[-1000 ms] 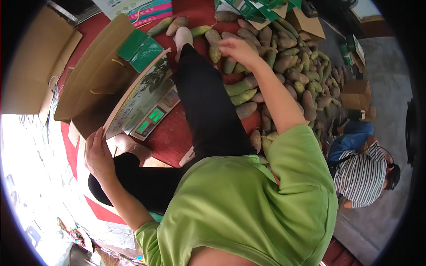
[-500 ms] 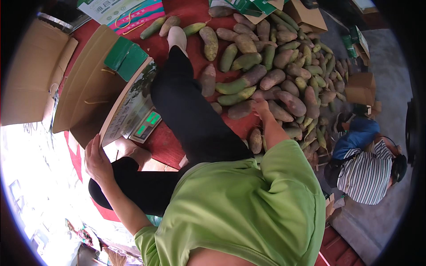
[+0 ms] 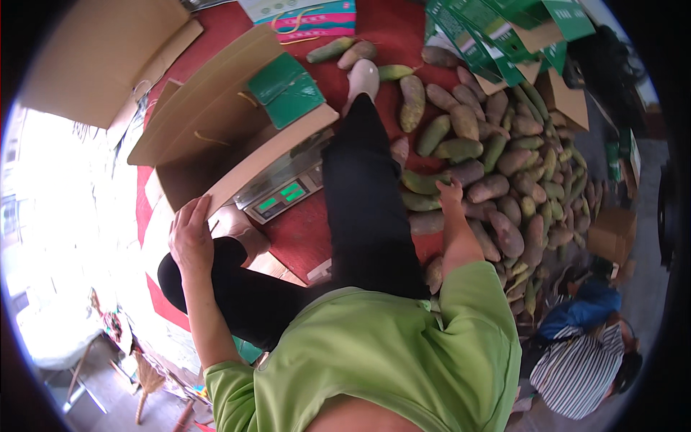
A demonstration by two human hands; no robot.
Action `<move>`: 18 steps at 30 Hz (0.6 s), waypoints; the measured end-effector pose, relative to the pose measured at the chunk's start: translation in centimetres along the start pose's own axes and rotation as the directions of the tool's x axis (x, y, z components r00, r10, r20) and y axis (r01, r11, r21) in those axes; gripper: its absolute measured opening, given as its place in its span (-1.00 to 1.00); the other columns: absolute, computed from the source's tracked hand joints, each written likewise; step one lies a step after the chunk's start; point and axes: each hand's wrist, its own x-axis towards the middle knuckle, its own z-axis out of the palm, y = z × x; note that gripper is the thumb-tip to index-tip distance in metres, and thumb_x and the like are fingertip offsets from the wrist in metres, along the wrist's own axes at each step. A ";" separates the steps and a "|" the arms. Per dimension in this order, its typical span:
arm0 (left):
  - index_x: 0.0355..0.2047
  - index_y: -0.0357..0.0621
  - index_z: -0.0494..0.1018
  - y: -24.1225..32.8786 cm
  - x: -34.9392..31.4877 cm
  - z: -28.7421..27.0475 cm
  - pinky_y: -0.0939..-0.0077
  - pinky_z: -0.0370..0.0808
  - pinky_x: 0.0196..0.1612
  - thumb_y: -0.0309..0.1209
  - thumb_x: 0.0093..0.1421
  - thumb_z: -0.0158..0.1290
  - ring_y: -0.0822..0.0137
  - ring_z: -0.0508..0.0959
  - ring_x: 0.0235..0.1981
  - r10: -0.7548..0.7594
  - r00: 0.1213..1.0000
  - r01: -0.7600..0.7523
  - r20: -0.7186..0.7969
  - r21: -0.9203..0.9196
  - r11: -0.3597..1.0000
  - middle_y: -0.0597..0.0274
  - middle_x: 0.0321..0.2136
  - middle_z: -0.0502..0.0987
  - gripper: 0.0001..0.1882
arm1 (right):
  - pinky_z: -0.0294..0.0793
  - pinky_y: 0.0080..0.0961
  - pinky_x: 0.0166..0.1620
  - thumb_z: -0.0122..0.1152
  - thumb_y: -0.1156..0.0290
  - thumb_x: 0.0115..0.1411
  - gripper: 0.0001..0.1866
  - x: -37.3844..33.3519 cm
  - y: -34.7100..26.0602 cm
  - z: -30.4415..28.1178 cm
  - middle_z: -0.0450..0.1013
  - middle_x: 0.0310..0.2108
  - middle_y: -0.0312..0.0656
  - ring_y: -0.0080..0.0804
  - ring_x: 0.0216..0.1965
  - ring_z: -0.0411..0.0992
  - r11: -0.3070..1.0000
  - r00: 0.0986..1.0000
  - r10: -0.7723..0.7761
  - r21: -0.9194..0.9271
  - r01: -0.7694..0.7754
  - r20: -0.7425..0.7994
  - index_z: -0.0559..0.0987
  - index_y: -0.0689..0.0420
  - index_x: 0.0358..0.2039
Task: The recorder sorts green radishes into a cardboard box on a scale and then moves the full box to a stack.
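Observation:
My left hand (image 3: 191, 236) grips the near corner of an open cardboard box (image 3: 252, 162), its fingers bent over the edge. The box stands tilted on a scale (image 3: 284, 198) with a green-lit display; shadow hides its inside. To the right, my right hand (image 3: 450, 193) is at the near edge of a heap of large radishes. Its fingers are curled against a long radish (image 3: 425, 181), green at one end and purplish at the other. How firmly they hold it is hard to see. Other radishes (image 3: 507, 232) lie close around that hand.
A red mat (image 3: 291, 234) lies under the scale and the heap. Green cartons (image 3: 497, 39) are piled at the far right, a large cardboard box (image 3: 119, 57) at the far left. A person in a striped top (image 3: 579, 374) crouches at right. My outstretched leg (image 3: 367, 209) separates scale and heap.
The view has shifted, so box, scale and heap appear farther right. My right hand has moved from a dull-red radish to the two-toned one beyond it. My left hand stays on the box corner.

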 end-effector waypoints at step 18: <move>-0.16 -0.04 0.52 -1.4 -0.8 -0.6 0.33 0.46 -0.08 -0.49 0.07 -0.01 0.25 0.54 -0.13 0.040 0.998 -0.039 -0.041 0.009 0.999 0.28 -0.21 0.56 -0.70 | 0.41 -0.27 0.00 0.46 0.41 -0.20 -0.38 -8.6 -10.0 -2.1 0.46 -0.08 -0.02 -0.03 -0.04 0.42 0.676 0.778 -0.624 -0.448 0.586 0.076 0.47 0.14 -0.05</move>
